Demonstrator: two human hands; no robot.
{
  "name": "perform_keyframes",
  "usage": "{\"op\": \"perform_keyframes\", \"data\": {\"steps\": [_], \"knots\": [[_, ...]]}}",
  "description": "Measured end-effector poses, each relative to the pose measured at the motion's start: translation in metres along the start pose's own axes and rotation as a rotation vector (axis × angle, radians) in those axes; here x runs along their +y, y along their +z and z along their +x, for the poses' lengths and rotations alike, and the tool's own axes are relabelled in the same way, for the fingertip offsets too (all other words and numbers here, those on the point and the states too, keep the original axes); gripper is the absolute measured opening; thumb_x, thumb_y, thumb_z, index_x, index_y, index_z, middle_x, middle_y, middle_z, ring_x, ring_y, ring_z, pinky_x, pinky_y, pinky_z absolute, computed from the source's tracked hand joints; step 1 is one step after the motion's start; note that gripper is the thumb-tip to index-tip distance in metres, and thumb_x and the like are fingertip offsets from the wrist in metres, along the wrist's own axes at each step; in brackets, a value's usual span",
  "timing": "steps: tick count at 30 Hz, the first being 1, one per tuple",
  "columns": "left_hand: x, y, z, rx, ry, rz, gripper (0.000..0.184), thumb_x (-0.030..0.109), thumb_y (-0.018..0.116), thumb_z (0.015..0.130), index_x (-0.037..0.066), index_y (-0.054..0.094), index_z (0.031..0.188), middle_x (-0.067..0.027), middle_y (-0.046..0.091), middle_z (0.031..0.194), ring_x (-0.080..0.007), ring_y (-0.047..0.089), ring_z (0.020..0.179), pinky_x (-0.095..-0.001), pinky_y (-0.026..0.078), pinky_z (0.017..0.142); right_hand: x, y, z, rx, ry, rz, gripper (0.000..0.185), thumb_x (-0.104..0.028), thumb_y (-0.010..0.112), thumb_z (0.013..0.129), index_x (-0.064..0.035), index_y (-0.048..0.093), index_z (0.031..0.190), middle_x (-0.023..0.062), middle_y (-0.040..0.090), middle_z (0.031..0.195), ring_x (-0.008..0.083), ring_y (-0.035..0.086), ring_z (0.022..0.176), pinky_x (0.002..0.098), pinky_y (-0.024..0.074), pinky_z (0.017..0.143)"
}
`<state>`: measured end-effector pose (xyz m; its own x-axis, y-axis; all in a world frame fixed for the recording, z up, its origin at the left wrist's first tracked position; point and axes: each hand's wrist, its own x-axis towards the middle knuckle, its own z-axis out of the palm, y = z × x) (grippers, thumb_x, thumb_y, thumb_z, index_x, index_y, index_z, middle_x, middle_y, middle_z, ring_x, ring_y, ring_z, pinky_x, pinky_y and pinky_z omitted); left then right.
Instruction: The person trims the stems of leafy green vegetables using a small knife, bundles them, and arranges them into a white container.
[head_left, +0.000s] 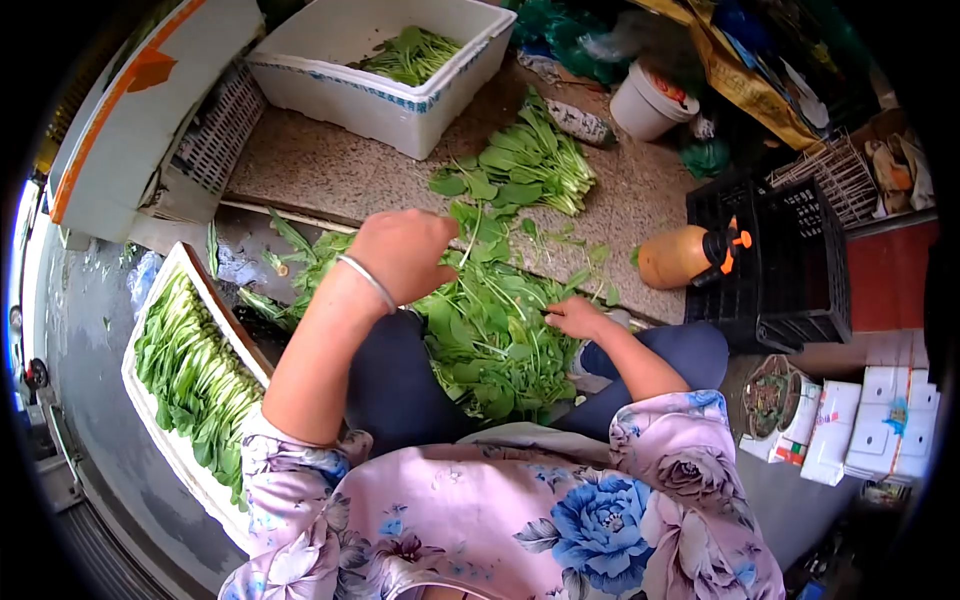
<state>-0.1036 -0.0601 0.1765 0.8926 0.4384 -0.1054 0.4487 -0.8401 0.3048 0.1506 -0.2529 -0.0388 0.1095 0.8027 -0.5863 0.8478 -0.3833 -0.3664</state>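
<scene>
My left hand (402, 250), with a silver bangle (368, 284) at its wrist, is over the far left part of a heap of leafy greens (490, 335). Its fingers are curled around a stem of leafy green (467, 246). Lower and to the right, my right hand (576, 318) is closed at the right edge of the heap. Something small and dark shows at its fingertips, too small to name. The heap lies between my knees. Beyond it, a bunch of greens (540, 160) rests on the stone slab (640, 220), stems pointing right.
A white foam box (400, 115) holding some greens stands at the back. At left is a foam tray (150, 385) of neatly lined greens (200, 370). On the right are an orange spray bottle (680, 257), black crates (790, 260), a white bucket (640, 108) and white cartons (890, 420).
</scene>
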Motion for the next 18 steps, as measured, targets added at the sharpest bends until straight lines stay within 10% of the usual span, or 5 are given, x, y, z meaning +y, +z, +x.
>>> {"op": "perform_keyframes", "data": {"steps": [9, 14, 16, 18], "knots": [[0.01, 0.092, 0.077, -0.37, 0.006, -0.016, 0.048, 0.03, 0.063, 0.072, 0.008, 0.05, 0.112, -0.0147, 0.062, 0.09, -0.0309, 0.059, 0.087, -0.0388, 0.046, 0.076, 0.065, 0.002, 0.078, 0.171, 0.371, 0.55, 0.035, -0.034, 0.056, 0.081, -0.0117, 0.06, 0.108, 0.0117, 0.062, 0.092, 0.0224, 0.059, 0.083, 0.0355, 0.0454, 0.071], [0.014, 0.112, 0.107, -0.316, -0.073, -0.085, 0.052, 0.03, 0.061, 0.072, 0.008, 0.046, 0.117, -0.0169, 0.06, 0.096, -0.03, 0.058, 0.09, -0.0398, 0.045, 0.078, 0.098, -0.003, 0.096, 0.37, 0.626, 0.459, 0.036, -0.035, 0.052, 0.082, -0.0151, 0.057, 0.112, 0.0123, 0.061, 0.089, 0.0233, 0.059, 0.084, 0.0343, 0.0448, 0.071], [0.017, 0.12, 0.113, -0.329, -0.089, -0.084, 0.053, 0.031, 0.061, 0.073, 0.008, 0.046, 0.118, -0.0165, 0.06, 0.093, -0.0298, 0.058, 0.09, -0.0398, 0.045, 0.078, 0.107, -0.004, 0.106, 0.764, 0.624, -0.191, 0.038, -0.034, 0.047, 0.086, -0.0157, 0.052, 0.119, 0.0118, 0.06, 0.096, 0.0249, 0.058, 0.085, 0.0369, 0.0453, 0.074], [0.016, 0.126, 0.117, -0.477, -0.073, -0.016, 0.054, 0.031, 0.061, 0.073, 0.009, 0.045, 0.119, -0.0158, 0.06, 0.094, -0.0301, 0.057, 0.09, -0.0402, 0.045, 0.079, 0.116, -0.023, 0.124, 0.804, 0.573, 0.211, 0.036, -0.03, 0.05, 0.085, -0.012, 0.053, 0.116, 0.0108, 0.061, 0.097, 0.0254, 0.058, 0.087, 0.0375, 0.0447, 0.077]]}}
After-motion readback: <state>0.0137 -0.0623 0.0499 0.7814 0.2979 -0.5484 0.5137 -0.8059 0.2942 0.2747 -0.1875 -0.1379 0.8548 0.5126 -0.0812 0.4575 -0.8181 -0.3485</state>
